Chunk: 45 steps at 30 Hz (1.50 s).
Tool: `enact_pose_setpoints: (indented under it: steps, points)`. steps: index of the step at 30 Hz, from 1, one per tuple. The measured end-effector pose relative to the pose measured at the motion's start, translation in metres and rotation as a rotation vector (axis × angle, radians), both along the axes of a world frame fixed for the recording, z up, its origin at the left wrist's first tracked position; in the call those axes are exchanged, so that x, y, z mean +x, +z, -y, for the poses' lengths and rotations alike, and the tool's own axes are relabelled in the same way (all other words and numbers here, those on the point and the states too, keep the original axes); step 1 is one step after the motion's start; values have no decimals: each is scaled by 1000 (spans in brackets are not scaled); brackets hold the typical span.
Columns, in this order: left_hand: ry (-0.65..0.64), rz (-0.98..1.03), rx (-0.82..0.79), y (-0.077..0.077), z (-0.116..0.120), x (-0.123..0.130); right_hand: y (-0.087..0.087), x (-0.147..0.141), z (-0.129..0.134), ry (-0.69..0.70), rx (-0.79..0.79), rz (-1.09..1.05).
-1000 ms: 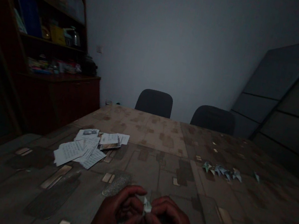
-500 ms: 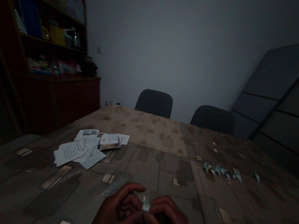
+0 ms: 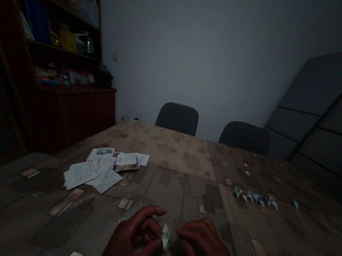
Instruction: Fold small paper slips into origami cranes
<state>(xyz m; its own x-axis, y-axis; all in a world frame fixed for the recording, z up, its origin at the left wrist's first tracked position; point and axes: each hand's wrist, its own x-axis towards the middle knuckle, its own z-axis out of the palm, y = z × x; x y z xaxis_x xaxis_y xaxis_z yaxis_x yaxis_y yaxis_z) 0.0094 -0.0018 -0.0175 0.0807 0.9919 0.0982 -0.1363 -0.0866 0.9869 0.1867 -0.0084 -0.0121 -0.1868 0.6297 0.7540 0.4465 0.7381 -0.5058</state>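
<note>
A small pale folded paper piece [image 3: 165,236] stands near the front middle of the table, pinched at its left side by my left hand [image 3: 138,239]. The index finger of that hand curves above the paper. My right hand [image 3: 205,251] is just to the right, a small gap from the paper, its fingers bent and pressed together; whether anything tiny is between them is hidden. Several small folded paper pieces [image 3: 254,197] sit in a row at the right, with one more [image 3: 294,204] apart from them.
Printed paper sheets [image 3: 94,169] lie in a loose pile at the left on the patterned tablecloth [image 3: 160,188]. Two dark chairs [image 3: 177,118] [image 3: 245,136] stand beyond the far edge. A shelf cabinet [image 3: 72,106] is at the left.
My right hand has let go of the folded paper and moved a little to the right. The paper remains at my left hand and now shows a taller, pointed shape.
</note>
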Motion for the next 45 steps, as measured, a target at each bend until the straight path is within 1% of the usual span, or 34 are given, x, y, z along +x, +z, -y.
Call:
enact_pose_setpoints:
  steps: [3,7,11,16,19,21,24,28,30,34,41,45]
  points:
    - [-47,-40,18,1,3,-1,4,6,-1,41,103,118]
    - [-119,-35,25,0,6,-1,3,8,0,64,128,209]
    - [-139,-54,42,1,6,-1,6,8,1,49,107,226]
    - [-66,-175,184,2,6,-4,9,1,3,75,31,186]
    - [-16,-219,282,2,8,-6,5,-4,4,86,-26,105]
    - [0,-233,310,2,8,-6,1,-6,5,85,-84,57]
    - [-16,-225,299,1,8,-6,-2,-6,5,93,-155,34]
    - [-28,-223,306,-4,7,-5,-2,-5,4,107,-91,74]
    - [-12,-223,299,-6,6,-3,-3,-5,5,113,-91,100]
    - [29,-223,254,-3,7,-2,-8,-3,6,120,-156,122]
    - [107,-241,283,1,9,-2,-7,-5,9,142,-182,102]
    - [97,-250,267,1,9,-3,-8,-5,10,169,-173,82]
